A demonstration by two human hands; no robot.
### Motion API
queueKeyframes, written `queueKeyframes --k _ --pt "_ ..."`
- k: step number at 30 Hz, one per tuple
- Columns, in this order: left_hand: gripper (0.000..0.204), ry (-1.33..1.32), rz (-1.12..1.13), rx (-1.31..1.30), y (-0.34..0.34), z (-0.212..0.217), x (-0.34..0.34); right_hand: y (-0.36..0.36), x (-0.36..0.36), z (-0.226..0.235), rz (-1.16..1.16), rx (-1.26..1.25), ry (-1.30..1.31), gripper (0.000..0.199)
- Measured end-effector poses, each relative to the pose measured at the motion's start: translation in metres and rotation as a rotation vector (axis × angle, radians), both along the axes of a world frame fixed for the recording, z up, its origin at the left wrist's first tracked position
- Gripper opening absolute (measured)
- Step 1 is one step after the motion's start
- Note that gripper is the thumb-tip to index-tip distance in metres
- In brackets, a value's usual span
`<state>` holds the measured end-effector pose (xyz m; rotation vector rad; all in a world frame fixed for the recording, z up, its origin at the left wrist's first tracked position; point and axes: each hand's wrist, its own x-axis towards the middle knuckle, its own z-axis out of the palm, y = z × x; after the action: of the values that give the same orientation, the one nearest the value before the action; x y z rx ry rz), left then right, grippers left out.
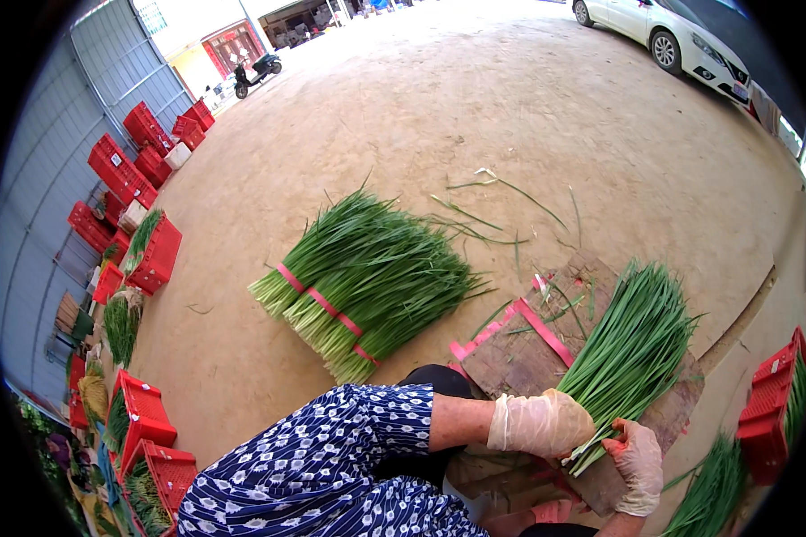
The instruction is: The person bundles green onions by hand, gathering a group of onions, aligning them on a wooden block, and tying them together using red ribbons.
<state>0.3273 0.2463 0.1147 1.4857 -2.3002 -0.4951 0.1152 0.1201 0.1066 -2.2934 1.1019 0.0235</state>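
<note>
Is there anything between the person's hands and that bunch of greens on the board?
Nothing visible. The left hand already grips the bunch of greens near its cut ends, and the right hand touches those ends from below. Both wear thin gloves.

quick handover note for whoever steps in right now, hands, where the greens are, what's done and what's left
Left hand: gloved, closed around the loose bunch of green stalks near its base.
Right hand: gloved, at the cut ends of the same bunch; whether it grips cannot be told.
The bunch lies on a wooden board, fanned up and to the right, with a pink band lying flat on the board beside it.
Done: tied bundles, pink-banded, stacked on the ground to the left.
Left: the bunch in hand carries no band; more loose greens lie at lower right by a red crate.
</note>
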Motion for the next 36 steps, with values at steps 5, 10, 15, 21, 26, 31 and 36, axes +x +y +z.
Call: queueKeyframes --k 5,10,15,21,26,31,36 --pt "0.029 -0.048 0.025 0.021 0.003 0.008 0.003 -0.014 -0.010 -0.020 -0.066 -0.036 -0.108 0.037" --pt "0.032 -0.065 0.006 0.050 0.004 0.010 0.005 -0.015 -0.001 -0.015 -0.200 0.072 -0.138 0.034" --pt "0.033 -0.015 -0.022 0.032 0.005 0.008 0.004 -0.019 0.004 -0.014 -0.133 -0.095 -0.203 0.035" --pt "0.033 0.014 -0.016 0.039 0.012 0.008 0.006 -0.019 0.017 -0.012 -0.157 -0.117 -0.262 0.041" --pt "0.030 -0.016 0.002 0.076 0.017 0.015 0.008 -0.013 0.033 -0.006 -0.097 -0.184 -0.274 0.044" --pt "0.029 -0.014 0.010 0.028 0.024 0.006 0.013 -0.007 0.047 0.002 -0.049 -0.225 -0.270 0.045" --pt "0.031 -0.060 0.018 0.053 0.029 0.014 0.017 -0.001 0.061 0.009 0.018 -0.288 -0.199 0.044"
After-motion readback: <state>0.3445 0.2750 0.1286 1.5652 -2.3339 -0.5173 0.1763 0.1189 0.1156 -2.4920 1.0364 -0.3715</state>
